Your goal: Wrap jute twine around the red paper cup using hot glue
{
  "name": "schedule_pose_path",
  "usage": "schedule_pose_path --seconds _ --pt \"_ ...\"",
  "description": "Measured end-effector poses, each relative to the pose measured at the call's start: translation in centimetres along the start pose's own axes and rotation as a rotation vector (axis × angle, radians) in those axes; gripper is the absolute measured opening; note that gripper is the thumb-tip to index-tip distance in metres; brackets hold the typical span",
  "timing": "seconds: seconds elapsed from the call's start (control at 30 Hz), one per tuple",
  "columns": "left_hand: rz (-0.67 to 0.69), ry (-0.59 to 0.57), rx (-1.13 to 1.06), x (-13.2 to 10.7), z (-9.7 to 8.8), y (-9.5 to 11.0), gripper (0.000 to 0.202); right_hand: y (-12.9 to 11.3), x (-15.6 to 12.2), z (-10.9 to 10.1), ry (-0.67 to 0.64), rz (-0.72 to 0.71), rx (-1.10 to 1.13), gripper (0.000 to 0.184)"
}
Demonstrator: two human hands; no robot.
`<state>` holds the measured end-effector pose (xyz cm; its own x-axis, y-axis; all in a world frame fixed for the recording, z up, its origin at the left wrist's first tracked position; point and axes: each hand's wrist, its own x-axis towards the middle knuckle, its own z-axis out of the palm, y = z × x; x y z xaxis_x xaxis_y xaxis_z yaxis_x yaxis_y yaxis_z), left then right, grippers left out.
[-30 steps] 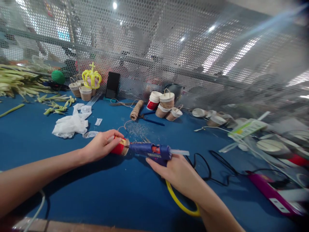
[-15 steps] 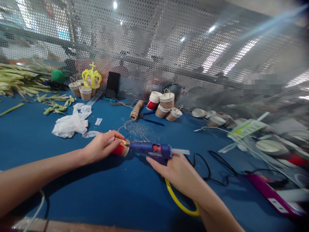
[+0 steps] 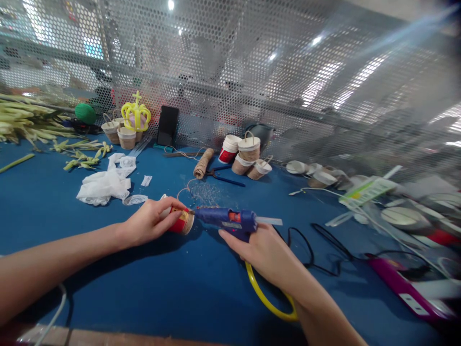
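Observation:
My left hand [image 3: 151, 221] is closed around a small red and white paper cup [image 3: 183, 223] lying on its side, with a brown band of twine near its right end. In my right hand [image 3: 264, 247] is a blue hot glue gun [image 3: 230, 218], a clear glue stick jutting from its back. Its nozzle points left and meets the upper side of the cup by my left fingertips; whether it touches the surface I cannot tell. A thin strand of twine [image 3: 183, 189] curls just behind the cup.
Behind the hands lie a twine roll [image 3: 203, 163] and blue-handled pliers [image 3: 226, 180]. Twine-wrapped cups [image 3: 249, 149] stand at the back, near a phone [image 3: 167, 126] and a yellow crown [image 3: 136, 115]. White cloth [image 3: 104, 185] lies left; a purple power strip [image 3: 403, 288] and black cord lie right.
The glue gun's nozzle has shifted slightly up along the cup's end, and the gun has tilted a little. Both hands keep their holds.

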<state>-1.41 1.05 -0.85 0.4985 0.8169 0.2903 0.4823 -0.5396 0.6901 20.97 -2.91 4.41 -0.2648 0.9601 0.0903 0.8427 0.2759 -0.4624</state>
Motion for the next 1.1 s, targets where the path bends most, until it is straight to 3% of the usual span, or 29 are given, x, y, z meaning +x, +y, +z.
schedule_pose_path --seconds 0.37,0.53,0.83,1.1 --pt "0.008 0.009 0.001 0.1 0.0 -0.1 0.025 -0.2 -0.4 -0.3 -0.039 -0.004 0.027 0.02" --pt "0.123 0.025 0.051 -0.2 0.2 -0.4 0.024 -0.5 0.3 -0.6 -0.029 -0.035 0.006 0.013" --pt "0.259 0.061 0.111 -0.3 0.2 -0.3 0.022 -0.7 0.6 -0.5 -0.044 0.08 0.093 0.021" --pt "0.213 0.064 0.081 -0.3 0.2 -0.5 0.023 -0.2 0.3 -0.4 -0.071 0.06 0.058 0.031"
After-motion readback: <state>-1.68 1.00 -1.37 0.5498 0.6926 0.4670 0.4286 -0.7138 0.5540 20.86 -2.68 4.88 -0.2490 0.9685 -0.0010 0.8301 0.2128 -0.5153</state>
